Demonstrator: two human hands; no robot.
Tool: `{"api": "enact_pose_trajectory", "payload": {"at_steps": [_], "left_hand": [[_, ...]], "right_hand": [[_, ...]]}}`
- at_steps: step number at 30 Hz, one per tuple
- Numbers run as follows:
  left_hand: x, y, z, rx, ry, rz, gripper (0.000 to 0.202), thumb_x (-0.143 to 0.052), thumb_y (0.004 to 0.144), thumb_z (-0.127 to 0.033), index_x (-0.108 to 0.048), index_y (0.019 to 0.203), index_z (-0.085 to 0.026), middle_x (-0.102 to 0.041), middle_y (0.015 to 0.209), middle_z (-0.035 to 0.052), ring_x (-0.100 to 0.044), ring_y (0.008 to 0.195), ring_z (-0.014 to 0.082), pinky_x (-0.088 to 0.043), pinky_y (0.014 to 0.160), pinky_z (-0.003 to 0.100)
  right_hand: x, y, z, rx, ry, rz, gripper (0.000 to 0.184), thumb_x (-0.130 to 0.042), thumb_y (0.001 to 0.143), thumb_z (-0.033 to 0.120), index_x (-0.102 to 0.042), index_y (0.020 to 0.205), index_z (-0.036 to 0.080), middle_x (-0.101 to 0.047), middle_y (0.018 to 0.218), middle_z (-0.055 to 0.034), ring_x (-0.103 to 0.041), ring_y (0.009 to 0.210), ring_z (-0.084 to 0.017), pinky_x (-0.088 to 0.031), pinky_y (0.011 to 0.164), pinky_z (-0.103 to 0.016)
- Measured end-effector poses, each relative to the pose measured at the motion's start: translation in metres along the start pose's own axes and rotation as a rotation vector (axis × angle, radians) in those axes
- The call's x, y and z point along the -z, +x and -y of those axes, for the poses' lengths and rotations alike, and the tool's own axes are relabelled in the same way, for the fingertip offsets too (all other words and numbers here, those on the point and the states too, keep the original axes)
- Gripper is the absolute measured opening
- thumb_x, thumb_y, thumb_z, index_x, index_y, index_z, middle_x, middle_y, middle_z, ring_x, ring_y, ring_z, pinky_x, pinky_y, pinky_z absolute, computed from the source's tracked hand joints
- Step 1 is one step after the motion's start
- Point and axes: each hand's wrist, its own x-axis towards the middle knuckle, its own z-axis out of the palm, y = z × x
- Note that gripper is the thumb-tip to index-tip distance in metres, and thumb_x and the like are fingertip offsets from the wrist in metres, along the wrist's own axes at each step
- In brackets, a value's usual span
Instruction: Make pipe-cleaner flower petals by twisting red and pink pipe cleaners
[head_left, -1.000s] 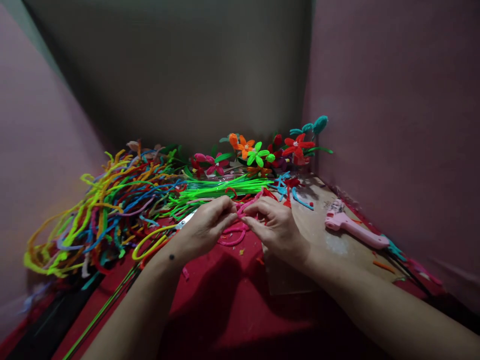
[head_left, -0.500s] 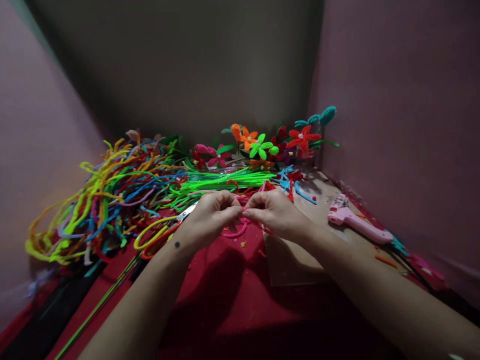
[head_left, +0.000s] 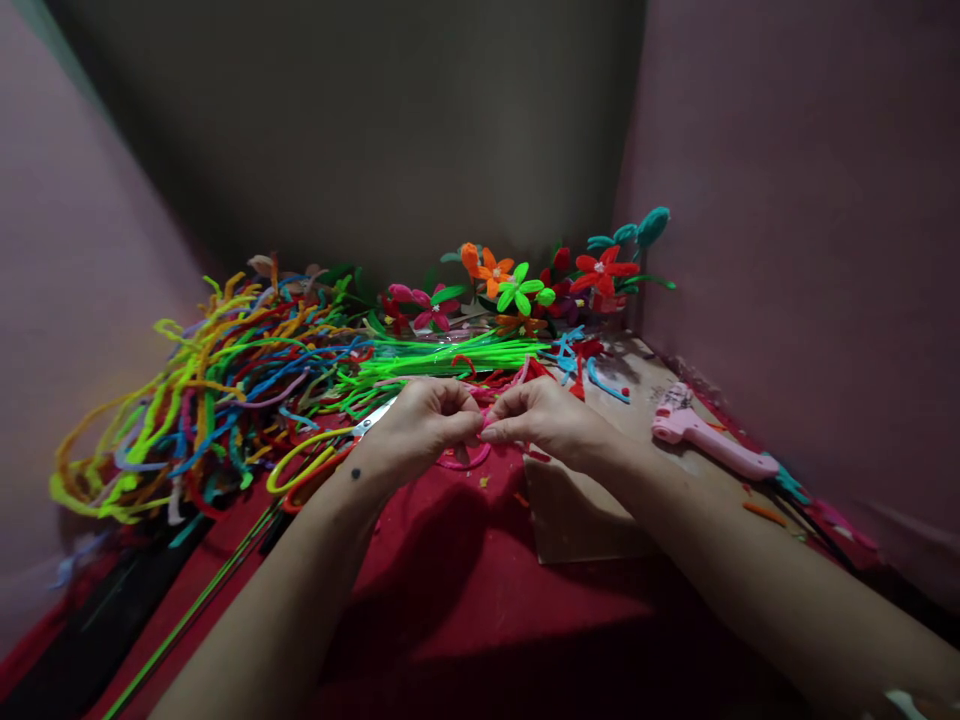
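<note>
My left hand (head_left: 429, 420) and my right hand (head_left: 544, 418) meet at the middle of the red table. Between their pinched fingertips is a pink pipe cleaner (head_left: 463, 463), part of which curves out below the left fingers. The rest of it is hidden by the fingers. Beside my left wrist lie scissors (head_left: 309, 458) with yellow and orange handles, their blades partly behind the hand. Just beyond the hands lies a bundle of bright green pipe cleaners (head_left: 457, 355).
A large heap of mixed pipe cleaners (head_left: 217, 400) spreads at left. Fuzzy flowers (head_left: 519, 288) stand along the back wall. A pink glue gun (head_left: 712, 440) lies at right, near a piece of cardboard (head_left: 581, 520). Thin green stems (head_left: 187, 620) lie front left.
Both hands stay together at the pink pipe cleaner, with small finger movements. Its lower loop has shifted slightly left. The view has moved a little.
</note>
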Motion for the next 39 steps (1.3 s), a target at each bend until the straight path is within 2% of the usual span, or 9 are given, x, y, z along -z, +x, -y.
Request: {"api": "enact_pose_trajectory", "payload": {"at_steps": [8,13,16,20,23,26,30,33,39], "left_hand": [[0.001,0.004,0.003,-0.004,0.028,-0.063,0.006,-0.057,0.066,-0.018,-0.059,0.064,-0.013,-0.056,0.053,-0.002,-0.05,0.048,0.0093,-0.039,0.049,0.021],[0.008,0.006,0.002,-0.137,0.208,-0.159,0.009,-0.063,0.062,-0.022,-0.065,0.061,-0.014,-0.06,0.064,0.0005,-0.053,0.063,0.012,-0.04,0.06,0.023],[0.01,0.005,-0.001,-0.098,0.196,-0.099,0.009,-0.064,0.062,-0.022,-0.065,0.057,-0.014,-0.056,0.057,-0.0015,-0.048,0.055,0.0091,-0.036,0.052,0.02],[0.004,0.006,0.004,0.077,-0.111,-0.022,0.012,-0.066,0.063,-0.022,-0.06,0.057,-0.014,-0.044,0.041,-0.0053,-0.031,0.036,0.0038,-0.022,0.035,0.017],[-0.008,0.009,0.015,0.105,-0.486,-0.025,0.015,-0.069,0.063,-0.024,-0.057,0.06,-0.014,-0.047,0.044,-0.0054,-0.035,0.034,0.0038,-0.029,0.034,0.017],[-0.017,0.011,0.021,0.068,-0.655,-0.079,0.017,-0.07,0.064,-0.023,-0.057,0.064,-0.014,-0.052,0.053,-0.0039,-0.044,0.04,0.0044,-0.038,0.039,0.017],[-0.016,0.009,0.015,0.018,-0.516,-0.086,0.018,-0.069,0.067,-0.024,-0.056,0.064,-0.012,-0.054,0.054,-0.0021,-0.05,0.043,0.0072,-0.043,0.043,0.02],[-0.014,0.005,0.008,0.008,-0.276,-0.091,0.02,-0.064,0.071,-0.027,-0.052,0.061,-0.013,-0.053,0.045,-0.0018,-0.044,0.037,0.0075,-0.034,0.036,0.018],[-0.023,0.003,0.011,-0.111,0.01,-0.276,0.014,-0.056,0.075,-0.025,-0.05,0.065,-0.016,-0.051,0.049,-0.0039,-0.042,0.042,0.0078,-0.033,0.041,0.02]], "right_hand": [[-0.006,0.001,-0.013,0.061,0.123,-0.005,0.014,-0.061,0.067,0.025,-0.063,0.061,0.012,-0.053,0.051,0.0017,-0.039,0.045,-0.007,-0.028,0.046,-0.023],[-0.008,0.0,-0.012,0.077,0.109,-0.075,0.017,-0.061,0.066,0.024,-0.059,0.052,0.013,-0.052,0.045,0.0019,-0.04,0.042,-0.007,-0.028,0.044,-0.023],[-0.008,-0.001,-0.012,0.092,0.033,-0.094,0.018,-0.06,0.066,0.022,-0.058,0.05,0.013,-0.052,0.045,0.0014,-0.041,0.042,-0.007,-0.029,0.045,-0.022],[-0.008,-0.004,-0.008,0.117,0.049,-0.107,0.016,-0.059,0.065,0.021,-0.059,0.051,0.013,-0.053,0.047,0.0009,-0.043,0.046,-0.008,-0.031,0.047,-0.022],[-0.008,-0.006,-0.004,0.132,0.151,-0.16,0.017,-0.06,0.063,0.022,-0.056,0.049,0.013,-0.049,0.045,0.0031,-0.039,0.045,-0.007,-0.029,0.047,-0.022],[-0.008,-0.006,-0.003,0.113,0.22,-0.194,0.018,-0.061,0.062,0.023,-0.054,0.047,0.014,-0.047,0.044,0.0041,-0.038,0.044,-0.006,-0.028,0.046,-0.022],[-0.009,-0.004,-0.006,0.127,0.217,-0.177,0.017,-0.059,0.063,0.023,-0.056,0.05,0.013,-0.049,0.046,0.0026,-0.04,0.046,-0.007,-0.03,0.048,-0.023],[-0.009,-0.002,-0.01,0.125,0.186,-0.162,0.016,-0.059,0.063,0.022,-0.056,0.05,0.013,-0.049,0.045,0.0032,-0.039,0.044,-0.007,-0.029,0.047,-0.023],[-0.008,-0.001,-0.014,0.101,0.203,-0.182,0.018,-0.059,0.062,0.02,-0.053,0.047,0.014,-0.045,0.041,0.0049,-0.037,0.041,-0.006,-0.027,0.045,-0.023]]}}
